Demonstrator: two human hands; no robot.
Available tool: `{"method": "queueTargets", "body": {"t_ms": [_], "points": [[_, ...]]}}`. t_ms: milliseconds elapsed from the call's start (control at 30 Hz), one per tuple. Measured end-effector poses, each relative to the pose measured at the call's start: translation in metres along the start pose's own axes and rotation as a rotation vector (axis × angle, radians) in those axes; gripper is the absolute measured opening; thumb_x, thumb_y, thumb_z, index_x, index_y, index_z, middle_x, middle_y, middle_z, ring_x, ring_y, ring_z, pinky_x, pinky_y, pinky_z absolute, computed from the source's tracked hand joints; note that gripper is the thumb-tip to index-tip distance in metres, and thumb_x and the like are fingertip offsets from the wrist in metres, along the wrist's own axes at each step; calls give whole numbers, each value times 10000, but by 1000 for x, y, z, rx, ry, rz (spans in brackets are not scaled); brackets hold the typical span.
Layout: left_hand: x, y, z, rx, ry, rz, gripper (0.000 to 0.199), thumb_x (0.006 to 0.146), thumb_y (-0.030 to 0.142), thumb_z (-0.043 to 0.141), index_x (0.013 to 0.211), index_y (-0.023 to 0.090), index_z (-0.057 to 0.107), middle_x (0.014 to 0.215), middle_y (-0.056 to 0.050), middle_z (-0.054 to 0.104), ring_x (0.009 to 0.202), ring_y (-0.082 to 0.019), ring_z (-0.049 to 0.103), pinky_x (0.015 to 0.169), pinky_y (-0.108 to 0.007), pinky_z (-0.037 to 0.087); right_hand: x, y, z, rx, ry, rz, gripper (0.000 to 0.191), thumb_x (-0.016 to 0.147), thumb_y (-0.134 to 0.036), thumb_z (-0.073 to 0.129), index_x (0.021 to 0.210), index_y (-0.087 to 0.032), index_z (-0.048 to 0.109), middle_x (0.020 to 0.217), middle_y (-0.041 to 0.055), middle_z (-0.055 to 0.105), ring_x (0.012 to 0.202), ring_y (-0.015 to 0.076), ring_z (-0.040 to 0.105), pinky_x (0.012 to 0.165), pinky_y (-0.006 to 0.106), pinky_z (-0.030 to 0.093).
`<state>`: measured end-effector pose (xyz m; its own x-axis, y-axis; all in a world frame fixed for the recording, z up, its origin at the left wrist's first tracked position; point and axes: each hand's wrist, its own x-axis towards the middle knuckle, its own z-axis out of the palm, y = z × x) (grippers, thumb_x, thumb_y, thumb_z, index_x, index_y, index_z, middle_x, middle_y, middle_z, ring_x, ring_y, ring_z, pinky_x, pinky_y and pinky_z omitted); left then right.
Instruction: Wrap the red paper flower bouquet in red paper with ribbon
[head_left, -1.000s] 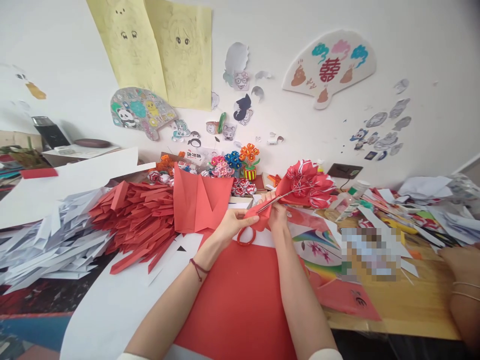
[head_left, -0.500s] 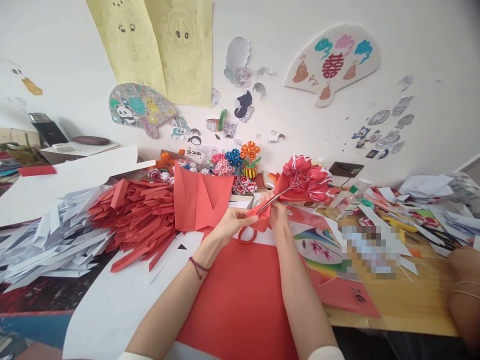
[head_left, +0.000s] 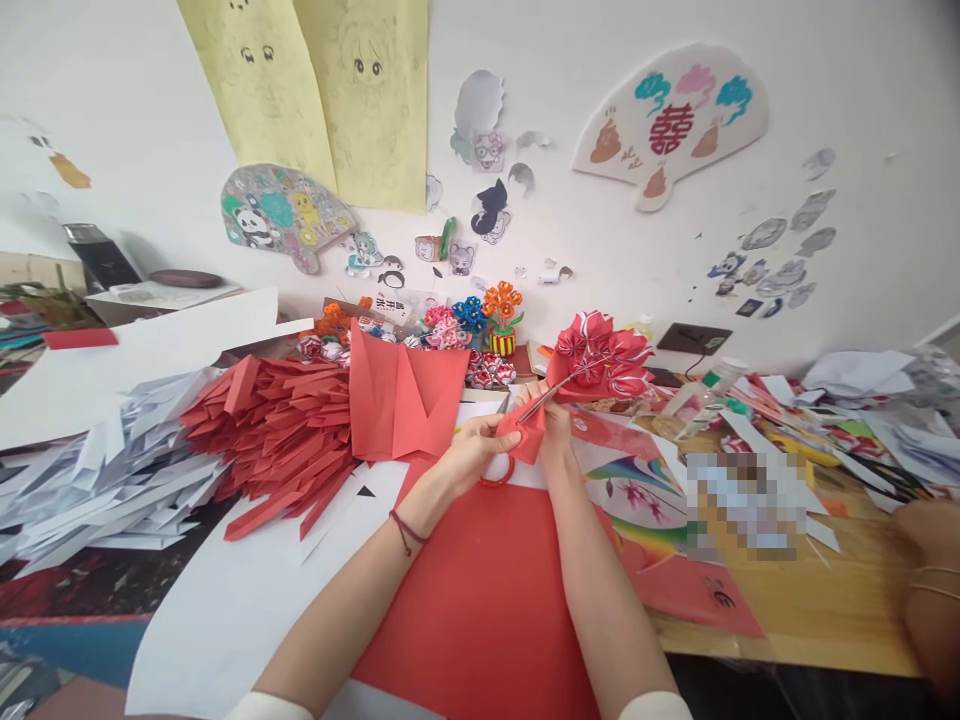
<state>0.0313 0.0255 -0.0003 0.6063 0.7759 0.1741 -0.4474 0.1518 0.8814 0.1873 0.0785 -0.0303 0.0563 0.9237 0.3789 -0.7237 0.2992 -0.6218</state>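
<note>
Ahead of me, my right hand (head_left: 556, 425) is closed round the lower part of a bouquet of red-and-white paper flowers (head_left: 600, 350). Thin wire stems (head_left: 559, 388) run from the blooms down toward my fingers. Red wrapping paper (head_left: 523, 440) surrounds the stem end, and my left hand (head_left: 484, 446) pinches its near left edge between thumb and fingers. The bouquet leans up and to the right. Just below the hands is a red ring (head_left: 495, 480), partly hidden by the left hand. A large red sheet (head_left: 472, 590) lies under my forearms.
Folded red paper (head_left: 409, 400) stands left of my hands, beside piles of red strips (head_left: 277, 430) and white strips (head_left: 112, 480). Small craft flowers (head_left: 502, 310) line the wall. A clear bottle (head_left: 705, 395) leans at right; another person's arm (head_left: 934, 570) rests at the right edge.
The blooms have dropped slightly and shifted left. My left hand has moved a little right, and the red paper at the stem end sits folded further over. The other person's arm has barely moved.
</note>
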Motion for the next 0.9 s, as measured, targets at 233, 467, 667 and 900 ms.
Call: {"method": "queueTargets", "body": {"t_ms": [233,467,667,900], "points": [[-3,8,-5,213,-11,-38,328,613,377,784,768,100,699,703,-19,612,703,-147,546,703,-255,402,0,-2,-1,-289,35,-5,339,619,-332,698,623,-235,373,602,-30,365,531,128,317,503,272,332],[-5,21,-4,305,-29,-40,325,692,420,726,740,103,675,719,-22,604,704,-125,525,671,-231,383,-2,-7,-2,-259,-43,-12,311,670,-339,668,622,-231,381,591,-37,317,531,129,303,540,278,306],[-5,20,-12,306,-24,-67,349,645,421,758,616,106,612,602,9,529,591,-88,455,564,-213,332,-4,-9,-2,-307,-92,36,329,650,-323,653,553,-220,355,568,-22,346,526,127,315,532,282,333],[-5,27,-17,739,-17,89,346,784,460,621,930,154,693,896,-40,672,687,-117,531,618,-230,394,-6,-14,2,-348,-137,96,258,640,-314,665,584,-207,437,579,-24,397,541,120,374,527,274,344]]}}
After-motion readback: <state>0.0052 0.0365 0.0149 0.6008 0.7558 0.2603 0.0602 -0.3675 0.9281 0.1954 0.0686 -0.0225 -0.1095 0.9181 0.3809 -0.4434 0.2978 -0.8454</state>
